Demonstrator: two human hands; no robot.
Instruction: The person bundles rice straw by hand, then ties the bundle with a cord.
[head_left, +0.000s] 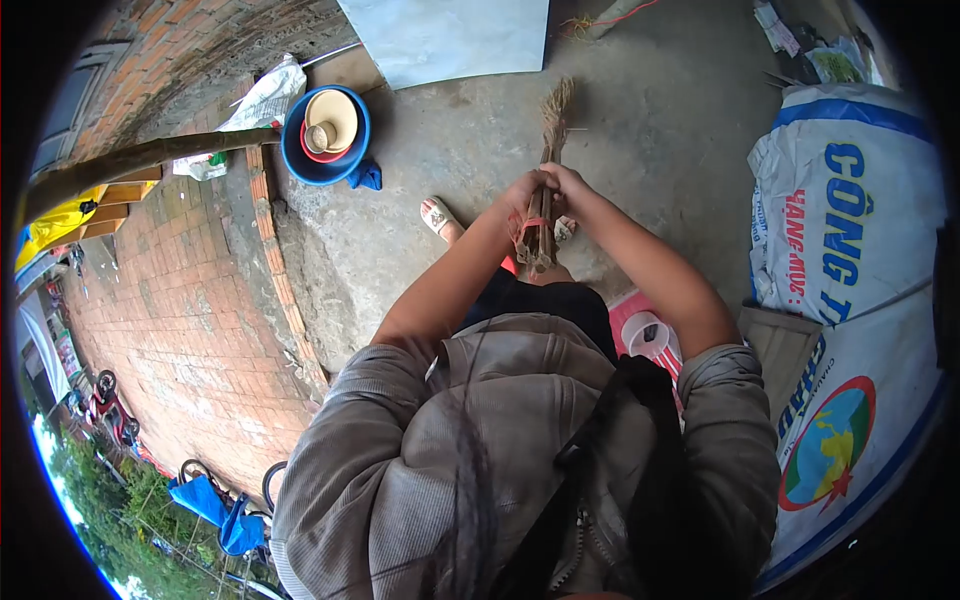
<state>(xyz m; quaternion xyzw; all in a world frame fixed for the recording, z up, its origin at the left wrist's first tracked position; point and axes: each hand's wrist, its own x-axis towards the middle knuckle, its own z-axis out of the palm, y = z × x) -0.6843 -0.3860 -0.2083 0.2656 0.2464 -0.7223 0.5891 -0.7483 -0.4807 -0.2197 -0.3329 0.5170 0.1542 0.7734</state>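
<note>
A bundle of dry brown stalks [539, 238] is held out in front of my body, over my feet. Its thin, brushy tips point away from me, and the thicker cut ends face back toward me. A red tie wraps around the thick part. My left hand [525, 192] closes on the bundle from the left side. From the right, my right hand [567, 184] also closes around it, close against the left hand just beyond the red tie. Parts of the stalks are hidden under the fingers.
A blue basin [290, 150] holding smaller bowls stands ahead on the left. A pale flat sheet [445, 40] lies farther forward on the concrete floor. Large printed sacks [860, 200] rise at my right. Beside my right elbow is a clear plastic cup [645, 333].
</note>
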